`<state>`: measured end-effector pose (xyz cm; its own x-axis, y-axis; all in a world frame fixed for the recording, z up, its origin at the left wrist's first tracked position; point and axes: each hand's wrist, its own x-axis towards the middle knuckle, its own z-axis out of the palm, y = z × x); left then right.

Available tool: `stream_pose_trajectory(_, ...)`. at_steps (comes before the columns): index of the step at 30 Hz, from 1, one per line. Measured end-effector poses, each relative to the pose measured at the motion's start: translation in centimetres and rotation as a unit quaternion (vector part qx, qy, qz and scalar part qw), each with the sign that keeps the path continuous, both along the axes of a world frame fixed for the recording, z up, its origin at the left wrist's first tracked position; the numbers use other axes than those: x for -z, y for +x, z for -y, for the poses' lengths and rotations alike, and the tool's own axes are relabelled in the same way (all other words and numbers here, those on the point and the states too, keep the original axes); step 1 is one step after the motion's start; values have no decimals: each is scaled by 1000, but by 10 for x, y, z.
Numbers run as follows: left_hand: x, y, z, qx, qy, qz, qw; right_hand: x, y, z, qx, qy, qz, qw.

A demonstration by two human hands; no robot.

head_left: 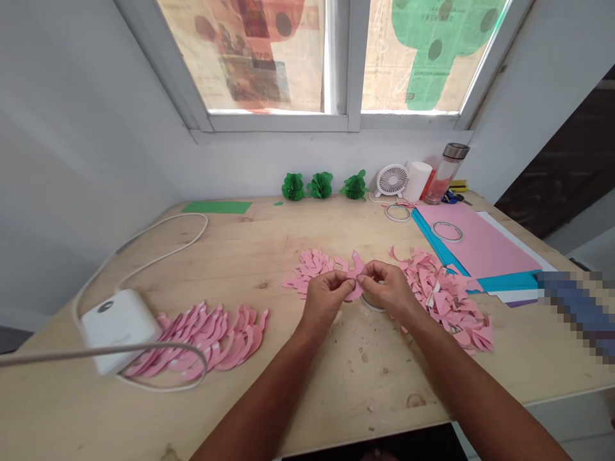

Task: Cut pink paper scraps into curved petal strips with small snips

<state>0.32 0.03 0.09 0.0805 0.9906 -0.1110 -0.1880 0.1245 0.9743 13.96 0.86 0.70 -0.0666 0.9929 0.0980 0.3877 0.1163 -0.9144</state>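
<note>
Between my two hands is a curved pink paper cutout (358, 264), raised over the middle of the table. My left hand (328, 296) pinches its left side with thumb and fingertips. From the right, my right hand (387, 287) pinches the same piece, the thumbs close together. A roll of tape (373, 303) lies partly hidden under my right hand. Just behind my left hand spreads a pile of small pink paper pieces (310, 267). Beside my right hand is a heap of pink paper scraps (449, 298).
Curved pink cutouts (211, 339) lie at left beside a white box (120, 326) with a looping cable. Coloured paper sheets (494, 246) and a tape ring (446, 232) are at right. Green paper shapes (321, 185), a small fan (393, 180) and a bottle (444, 176) stand along the back.
</note>
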Motion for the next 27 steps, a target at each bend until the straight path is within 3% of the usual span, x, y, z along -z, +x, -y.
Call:
stream_pose_trajectory(11, -4, -2, -1, -8, 5, -7, 1000, 2, 1, -1, -7, -2, -3, 1000)
stream_pose_trajectory(21, -7, -2, 2, 24, -4, 14, 1000, -5, 1, 3, -51, -37, -126, 990)
stream_pose_trajectory(27, -5, -1, 1, 25, -16, 33, 999, -4, 2, 3, -37, -57, -153, 986)
